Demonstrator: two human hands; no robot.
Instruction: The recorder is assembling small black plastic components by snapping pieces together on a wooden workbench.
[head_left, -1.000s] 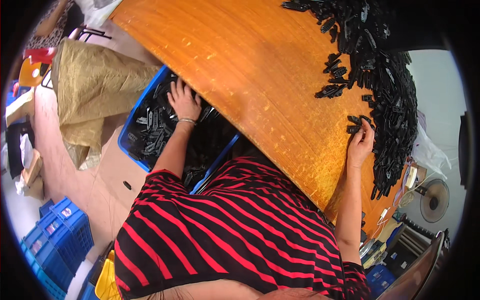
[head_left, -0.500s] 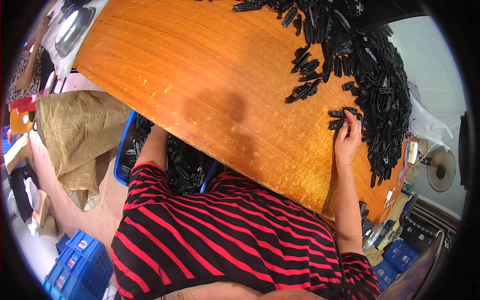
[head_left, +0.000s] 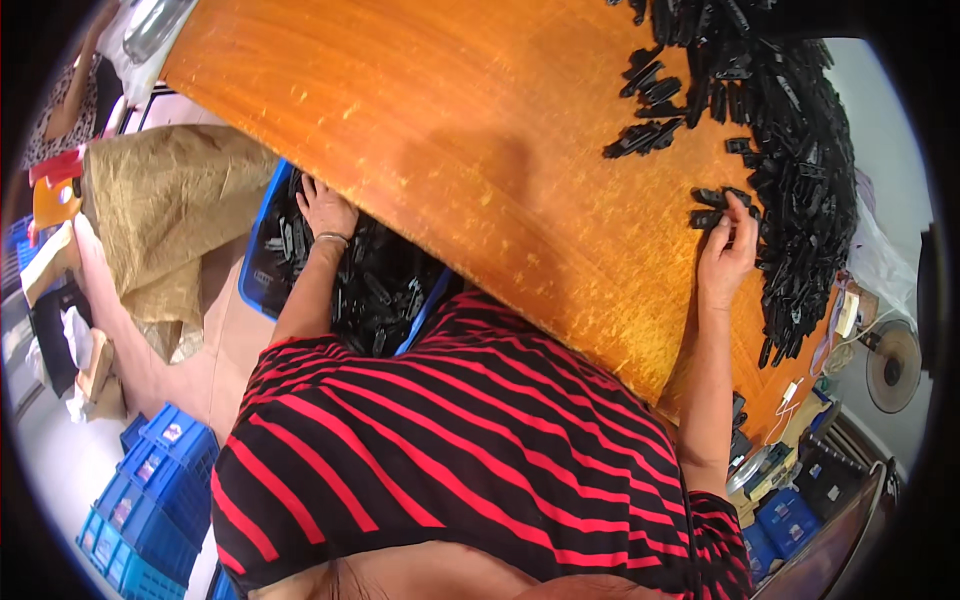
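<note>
My left hand (head_left: pixel 328 208) is spread flat, palm down, over a blue crate (head_left: pixel 250 268) at the table's left edge. Beneath it, small ribbed black plastic parts (head_left: pixel 375 285) fill the crate; no part shows between the fingers. On the right side of the table, my right hand (head_left: pixel 728 258) rests with bent thumb and fingers around a few black plastic parts (head_left: pixel 708 217). Its fingertips partly cover those pieces. Just beyond that hand lies a long heap of the same black parts (head_left: pixel 805 200), with a smaller loose cluster (head_left: pixel 645 138) farther to the left.
The wooden table (head_left: pixel 380 110) slants across the view with a worn front edge. A brown woven sack (head_left: pixel 165 220) hangs beside the crate. Blue crates (head_left: pixel 165 470) are stacked at lower left, a fan (head_left: pixel 890 368) stands at right, and another person's arm (head_left: pixel 75 95) shows at far left.
My left hand, earlier hidden under the table edge, has come into sight over the crate. The view has shifted a little; my right hand stays at the same parts.
</note>
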